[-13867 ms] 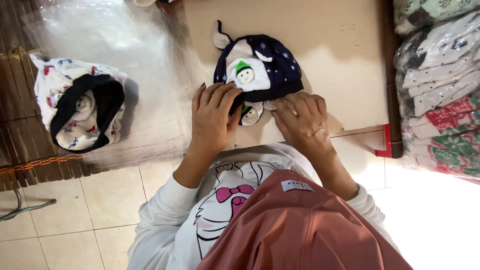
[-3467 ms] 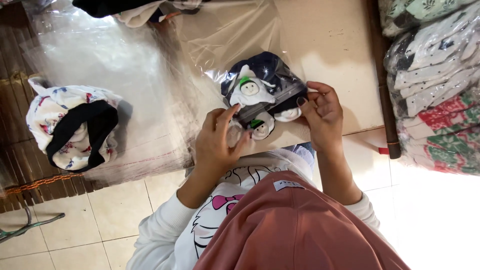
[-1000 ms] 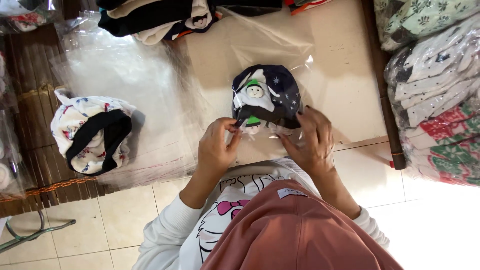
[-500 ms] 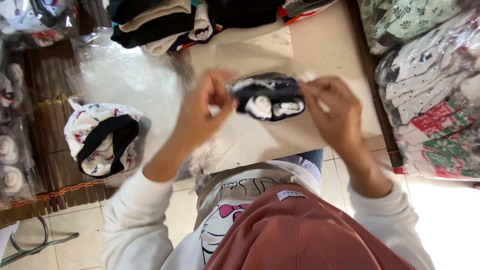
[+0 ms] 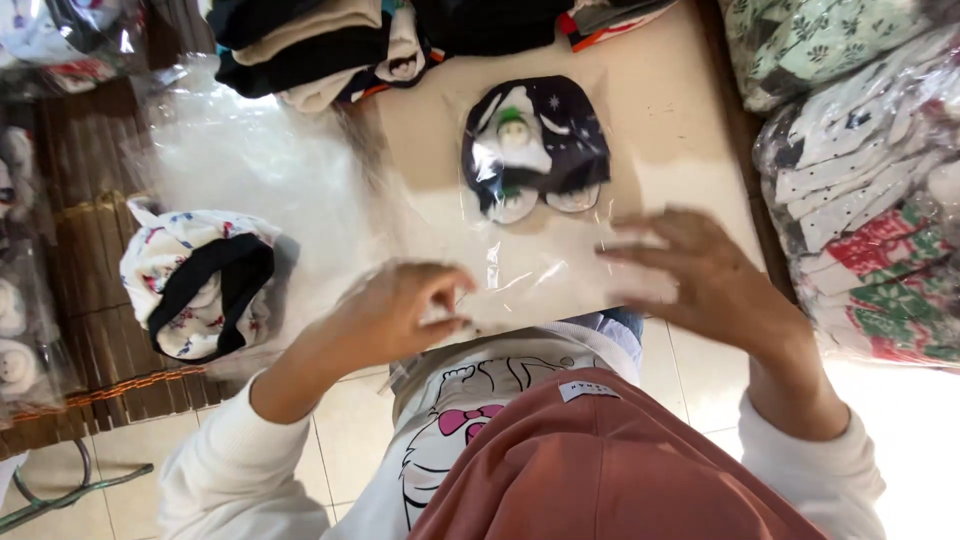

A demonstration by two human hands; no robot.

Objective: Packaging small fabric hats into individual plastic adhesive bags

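A navy baby hat with a white face and green top lies inside a clear plastic bag on the beige table. My left hand pinches the bag's near left edge between curled fingers. Over the bag's near right edge hovers my right hand, blurred, fingers spread, holding nothing that I can see. The hat rests at the far end of the bag, beyond both hands.
A white patterned hat with a black band lies on plastic sheeting at left. Folded dark and cream garments are stacked at the table's far edge. Bagged patterned clothes pile up at right. Tiled floor lies below.
The bagged hat, held up between both hands half a second ago, now lies flat on the table. My right hand has let go and spread; my left keeps the bag's edge.
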